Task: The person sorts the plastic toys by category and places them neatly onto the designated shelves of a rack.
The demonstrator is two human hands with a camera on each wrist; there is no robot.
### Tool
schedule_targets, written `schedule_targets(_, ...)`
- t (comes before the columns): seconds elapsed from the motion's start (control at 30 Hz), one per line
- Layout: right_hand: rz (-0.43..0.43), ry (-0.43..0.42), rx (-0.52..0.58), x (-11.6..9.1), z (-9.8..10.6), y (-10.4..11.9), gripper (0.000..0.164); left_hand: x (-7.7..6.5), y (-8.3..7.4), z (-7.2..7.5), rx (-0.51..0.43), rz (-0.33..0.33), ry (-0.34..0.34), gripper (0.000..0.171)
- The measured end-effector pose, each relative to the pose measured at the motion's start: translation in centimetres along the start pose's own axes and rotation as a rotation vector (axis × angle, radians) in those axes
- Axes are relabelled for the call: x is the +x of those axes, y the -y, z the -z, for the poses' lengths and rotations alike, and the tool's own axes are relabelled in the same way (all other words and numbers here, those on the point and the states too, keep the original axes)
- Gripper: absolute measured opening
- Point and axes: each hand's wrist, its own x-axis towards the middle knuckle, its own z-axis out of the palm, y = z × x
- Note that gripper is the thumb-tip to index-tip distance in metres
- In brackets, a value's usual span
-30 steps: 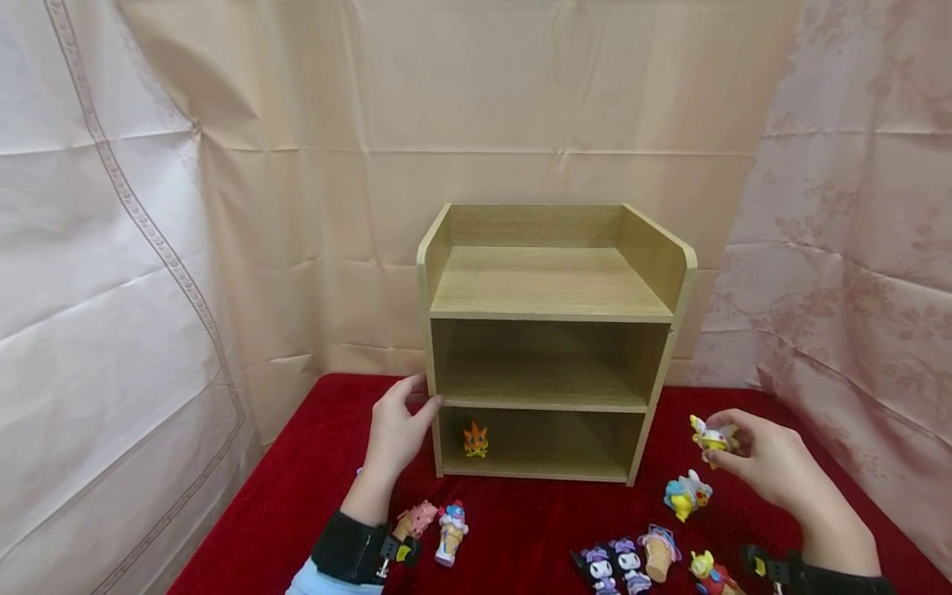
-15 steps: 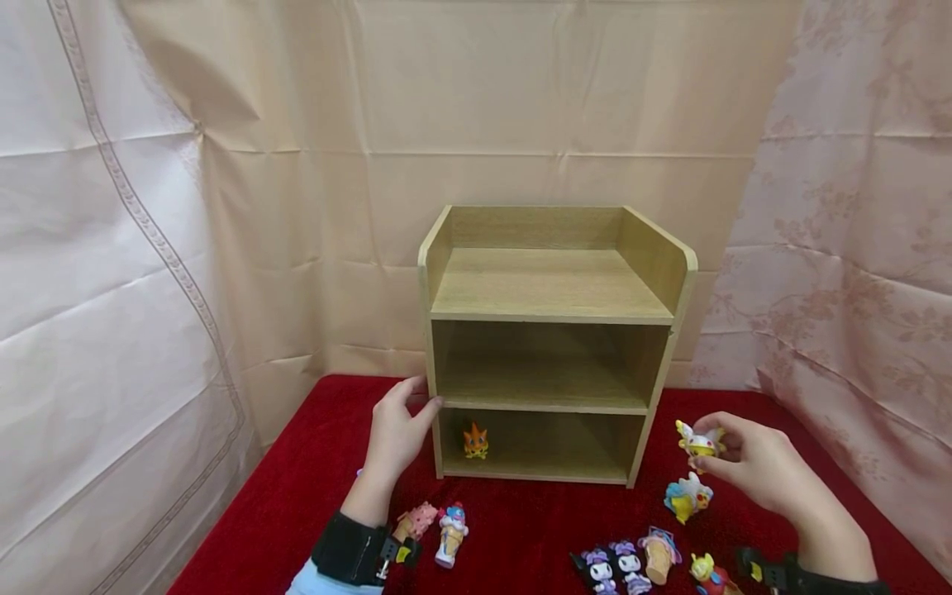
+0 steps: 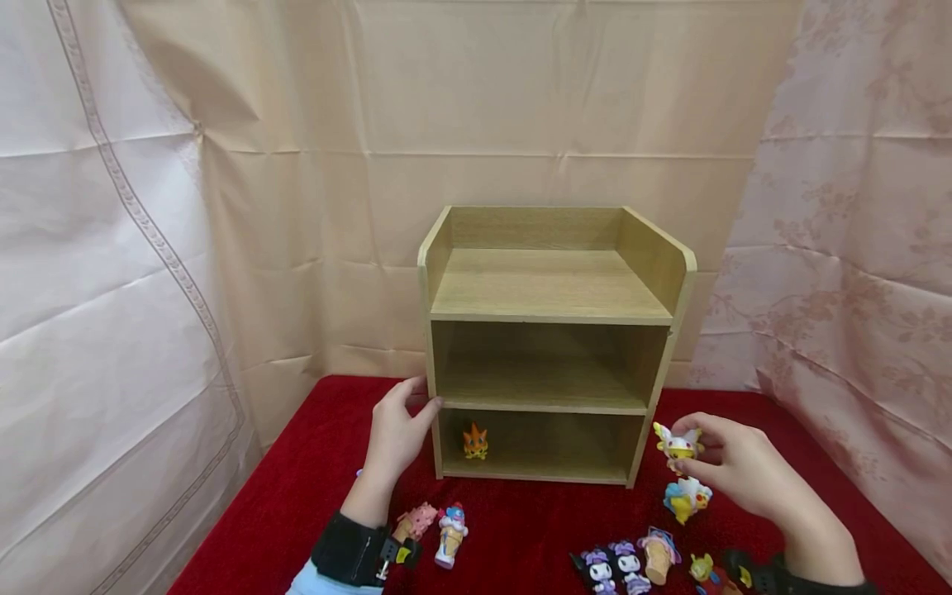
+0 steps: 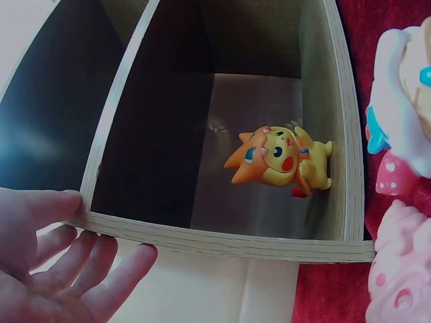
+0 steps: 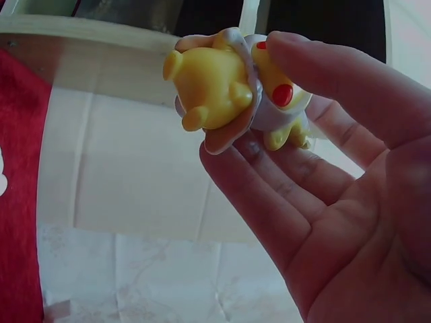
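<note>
A small yellow-and-white toy figurine (image 3: 678, 445) is pinched between the thumb and fingers of my right hand (image 3: 740, 459), raised to the right of the shelf. In the right wrist view the figurine's yellow underside (image 5: 212, 87) faces the camera. My left hand (image 3: 397, 426) holds the left side panel of the small wooden shelf (image 3: 550, 316), thumb at the front edge and fingers along the outside. An orange-hooded yellow figurine (image 4: 276, 158) stands at the left of the bottom compartment. Just below my right hand lies a blue, white and yellow figurine (image 3: 687, 498).
On the red cloth (image 3: 535, 529) before the shelf lie a pink cone-shaped toy (image 3: 416, 521) and a blue-topped ice-cream-cone toy (image 3: 450, 535). At front right are two black-and-purple figurines (image 3: 614, 566), another cone toy (image 3: 659, 555) and a red-and-yellow figurine (image 3: 711, 574). Curtains hang behind.
My right hand has moved left toward the shelf with the white-and-yellow figurine, passing over the blue, white and yellow one. My left hand has stayed at the shelf's side panel.
</note>
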Motion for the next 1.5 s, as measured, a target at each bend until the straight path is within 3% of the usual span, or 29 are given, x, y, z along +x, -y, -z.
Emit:
schedule_targets(0.53,0.081,0.044,0.116,0.4,-1.4,1.4,0.032,0.0,0.1,0.0,0.011,-0.005,-0.007,0.033)
schedule_targets(0.83,0.132,0.04,0.109,0.9,-2.7,1.8,0.038,-0.1,0.3,0.0,0.005,-0.002,-0.003,0.034)
schedule_targets(1.5,0.167,0.06,0.209,1.8,-4.6,2.9,0.036,0.0,0.1,-0.1,0.017,-0.008,-0.004,0.033)
